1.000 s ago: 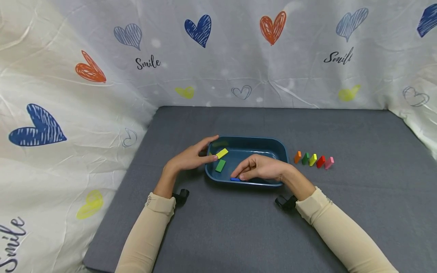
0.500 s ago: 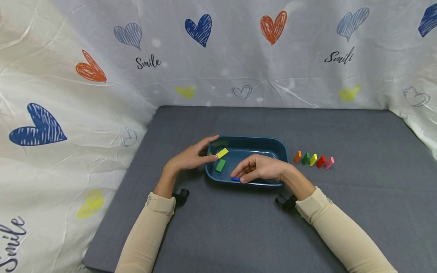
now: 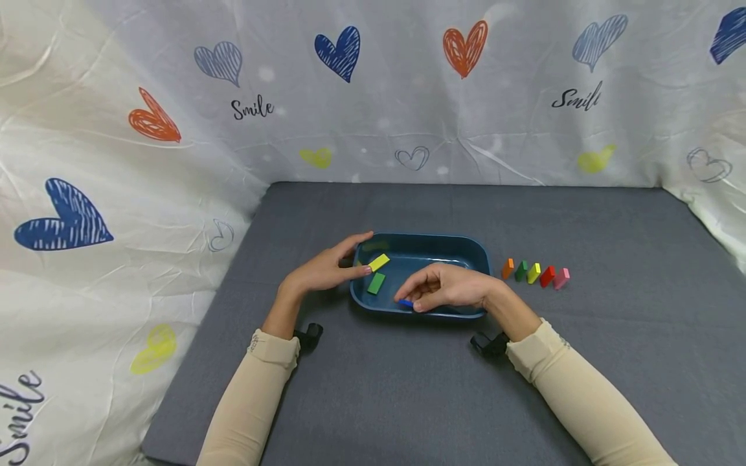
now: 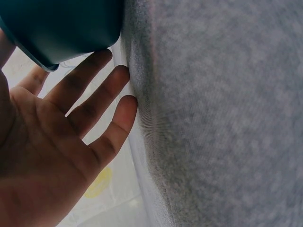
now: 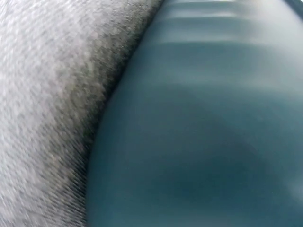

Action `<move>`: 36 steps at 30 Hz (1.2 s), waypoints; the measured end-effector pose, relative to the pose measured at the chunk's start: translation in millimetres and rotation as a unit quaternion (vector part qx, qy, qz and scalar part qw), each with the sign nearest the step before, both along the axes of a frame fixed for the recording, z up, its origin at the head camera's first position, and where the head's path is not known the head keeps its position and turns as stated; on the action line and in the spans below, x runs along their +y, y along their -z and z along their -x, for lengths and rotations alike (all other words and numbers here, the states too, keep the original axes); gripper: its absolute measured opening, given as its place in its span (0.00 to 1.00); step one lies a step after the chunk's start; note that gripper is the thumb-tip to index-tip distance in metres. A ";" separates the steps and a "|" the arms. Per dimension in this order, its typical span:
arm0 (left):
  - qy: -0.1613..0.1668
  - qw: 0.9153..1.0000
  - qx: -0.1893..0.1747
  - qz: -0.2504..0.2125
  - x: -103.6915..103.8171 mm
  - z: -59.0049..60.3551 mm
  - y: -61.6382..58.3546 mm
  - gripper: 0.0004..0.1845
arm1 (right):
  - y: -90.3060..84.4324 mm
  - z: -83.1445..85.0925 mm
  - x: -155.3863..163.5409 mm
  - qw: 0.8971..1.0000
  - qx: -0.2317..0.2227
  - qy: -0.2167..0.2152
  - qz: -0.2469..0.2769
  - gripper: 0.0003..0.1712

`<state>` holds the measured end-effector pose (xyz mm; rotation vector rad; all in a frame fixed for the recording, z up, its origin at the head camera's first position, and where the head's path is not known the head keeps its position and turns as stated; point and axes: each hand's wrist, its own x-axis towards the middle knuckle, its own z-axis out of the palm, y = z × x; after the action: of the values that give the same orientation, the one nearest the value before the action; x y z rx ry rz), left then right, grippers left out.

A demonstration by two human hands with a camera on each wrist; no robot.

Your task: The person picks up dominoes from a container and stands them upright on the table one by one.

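Note:
In the head view a dark blue-green rectangular tray (image 3: 428, 237) stands on the grey tabletop. My left hand (image 3: 322, 266) holds its left end, thumb over the rim and fingers along the outside; the left wrist view shows these fingers (image 4: 90, 109) spread and fairly straight by the tray's wall (image 4: 80, 28). Near the thumb tip lies a yellow domino (image 3: 380, 262), with a green domino (image 3: 376, 283) just below it, both inside the tray. Reaching over the tray's front part, my right hand (image 3: 445, 286) pinches a blue domino (image 3: 405, 303) between thumb and fingers. The right wrist view shows only the tray's outer wall (image 5: 199, 132) and cloth.
To the right of the tray several dominoes stand upright in a slanting row: orange (image 3: 508, 268), green (image 3: 521, 270), yellow (image 3: 533, 273), red (image 3: 547, 276) and pink (image 3: 561, 278). A white curtain (image 3: 408, 97) printed with hearts hangs behind and at the left.
My right hand has lifted the blue domino slightly and drawn it a little to the right; the domino has tilted. The left hand and the standing row stay put.

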<state>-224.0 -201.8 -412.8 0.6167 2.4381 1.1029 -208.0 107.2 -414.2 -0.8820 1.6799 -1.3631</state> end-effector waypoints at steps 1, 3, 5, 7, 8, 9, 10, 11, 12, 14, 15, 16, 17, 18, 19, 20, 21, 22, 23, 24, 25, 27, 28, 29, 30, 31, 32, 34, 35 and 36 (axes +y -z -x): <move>0.000 1.000 0.000 0.001 0.2 -0.2 -0.4 0.41 | -0.4 -0.1 1.2 1.000 0.001 0.004 0.006 0.21; 0.000 1.000 0.001 0.002 0.6 -0.5 -1.1 0.41 | -1.5 -0.4 3.6 1.000 0.003 0.014 0.021 0.22; 0.000 1.000 0.002 0.003 0.7 -0.7 -1.5 0.41 | -3.5 -0.7 6.4 0.999 0.004 0.025 0.036 0.22; -0.001 1.000 0.001 0.004 0.7 -0.7 -1.7 0.41 | -5.9 -0.8 9.7 0.998 0.002 0.035 0.055 0.21; -0.001 1.000 0.001 0.005 0.7 -0.6 -1.8 0.41 | -7.5 -1.1 11.7 0.997 0.001 0.040 0.061 0.20; 0.000 1.000 0.000 0.004 0.6 -0.5 -1.8 0.41 | -9.1 -1.2 13.9 0.997 0.001 0.044 0.068 0.20; 0.000 1.000 0.000 0.004 0.5 -0.2 -1.6 0.41 | -10.6 -1.2 16.4 0.996 -0.001 0.050 0.074 0.20; 0.001 1.000 -0.001 0.003 0.5 0.1 -1.5 0.41 | -12.1 -1.3 19.0 0.995 0.000 0.054 0.081 0.19; 0.002 1.000 0.000 0.003 0.4 0.3 -1.4 0.41 | -13.9 -1.5 22.0 0.995 0.000 0.058 0.085 0.18; 0.005 1.000 0.000 0.001 0.2 0.9 -1.0 0.41 | -17.1 -2.0 28.9 0.993 0.002 0.070 0.092 0.17; 0.006 1.000 0.001 0.000 0.3 1.0 -1.1 0.41 | -18.7 -2.3 32.9 0.992 0.006 0.077 0.097 0.17; 0.007 1.000 0.002 -0.001 0.3 0.9 -1.3 0.41 | -20.4 -2.7 37.1 0.991 0.009 0.085 0.099 0.17; 0.008 1.000 0.003 -0.001 0.2 0.7 -1.1 0.41 | -22.1 -3.2 41.8 0.991 0.015 0.093 0.100 0.17; 0.008 1.000 0.004 0.000 0.1 0.5 -0.9 0.41 | -23.9 -4.0 46.9 0.989 0.019 0.102 0.101 0.16; 0.008 1.000 0.003 0.000 0.0 0.1 -0.8 0.41 | -25.5 -4.7 52.3 0.988 0.024 0.111 0.103 0.16; 0.008 1.000 0.003 0.000 -0.1 -0.5 -0.8 0.41 | -27.3 -5.6 58.1 0.987 0.028 0.122 0.104 0.16; 0.008 1.000 0.002 0.000 -0.1 -1.0 -0.8 0.41 | -29.1 -6.7 64.5 0.985 0.031 0.132 0.105 0.16; 0.007 1.000 0.002 0.001 -0.2 -1.4 -0.6 0.41 | -30.5 -7.6 71.1 0.983 0.034 0.142 0.107 0.16; 0.006 1.000 0.001 0.002 -0.4 -1.4 0.0 0.41 | -31.7 -8.6 78.1 0.981 0.040 0.152 0.110 0.16; 0.005 1.000 0.001 0.001 -0.3 -1.8 -0.2 0.41 | -32.8 -9.5 85.4 0.979 0.046 0.163 0.115 0.16; 0.005 1.000 0.001 -0.001 -0.2 -1.7 -0.1 0.41 | -33.5 -10.2 92.8 0.976 0.052 0.172 0.121 0.15; 0.005 1.000 0.000 -0.004 0.0 -1.7 -0.3 0.41 | -34.5 -11.7 107.8 0.971 0.064 0.188 0.134 0.16; 0.005 1.000 0.001 -0.006 0.0 -1.5 -0.1 0.41 | -34.9 -12.4 115.0 0.968 0.069 0.195 0.141 0.16; 0.005 1.000 0.001 -0.007 -0.1 -1.4 -0.1 0.41 | -35.4 -13.4 122.1 0.965 0.074 0.203 0.147 0.17; 0.005 1.000 0.001 -0.007 -0.2 -1.3 -0.1 0.41 | -35.9 -14.5 129.1 0.962 0.076 0.212 0.152 0.17; 0.005 1.000 0.001 -0.006 -0.2 -1.0 0.2 0.41 | -36.4 -15.9 136.2 0.960 0.077 0.222 0.155 0.17; 0.005 1.000 0.001 -0.006 -0.2 -1.3 0.0 0.41 | -36.7 -17.3 143.5 0.956 0.079 0.234 0.157 0.17; 0.006 1.000 0.001 -0.004 -0.1 -1.4 0.1 0.42 | -36.5 -20.5 158.6 0.948 0.082 0.263 0.157 0.17; 0.006 1.000 0.000 -0.004 0.0 -1.5 0.1 0.42 | -35.9 -22.0 166.4 0.943 0.083 0.280 0.157 0.16; 0.007 1.000 0.000 -0.004 0.0 -1.5 0.2 0.42 | -35.0 -23.5 174.1 0.938 0.085 0.295 0.158 0.16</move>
<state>-222.5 -201.8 -413.0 0.6357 2.4272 1.1091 -184.5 281.3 -379.1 -0.7046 1.9879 -2.0551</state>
